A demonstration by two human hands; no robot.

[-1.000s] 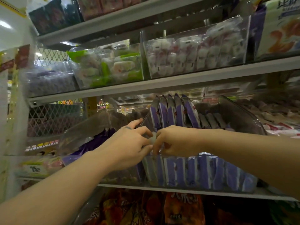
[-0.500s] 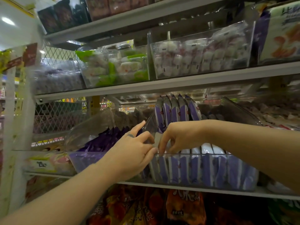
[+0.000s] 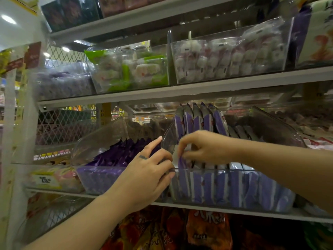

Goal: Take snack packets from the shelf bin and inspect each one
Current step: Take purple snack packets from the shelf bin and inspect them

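Head view: picking step. The purple snack packet [image 3: 181, 164] is pinched by the right hand [image 3: 207, 148]. The clear shelf bin [image 3: 275, 129] is gripped at its near-left corner by the left hand [image 3: 144, 177]. Next, a straight lift out is judged necessary.

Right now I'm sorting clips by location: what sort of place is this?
Most likely a shop's snack aisle: tiered metal shelves, a clear bin packed with identical purple packets, and a price label on a bin front at lower left.

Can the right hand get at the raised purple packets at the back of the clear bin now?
Probably yes: the clear plastic bin is open on top, and the raised purple snack packets stand just behind the right hand, nothing between.
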